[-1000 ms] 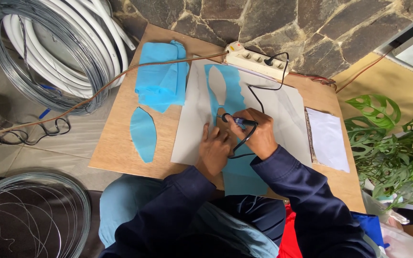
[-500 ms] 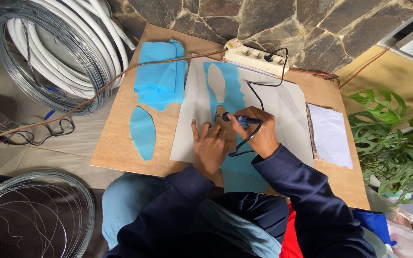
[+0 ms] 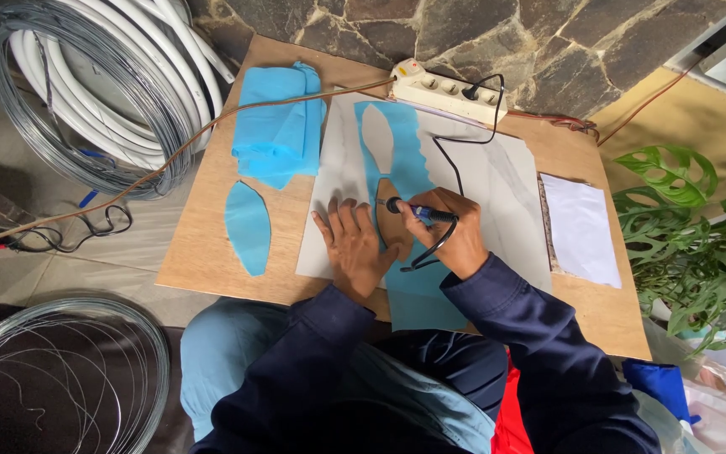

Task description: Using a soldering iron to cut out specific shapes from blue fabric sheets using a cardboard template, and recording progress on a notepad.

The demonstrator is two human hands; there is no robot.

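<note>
My right hand grips a corded pen-shaped tool with a blue handle, its tip down on a strip of blue fabric. A brown leaf-shaped template lies on that strip under the tip. My left hand lies flat on the fabric beside the template, fingers spread. The strip rests on a grey sheet on a wooden board. A leaf-shaped hole shows higher up in the strip.
A cut blue leaf shape and folded blue fabric lie on the board's left. A white power strip sits at the far edge, white paper at right. Wire coils lie left, a plant right.
The head camera has shifted slightly. My right hand has moved the tool a little along the template's edge, and my left hand has stayed pressed on the fabric.
</note>
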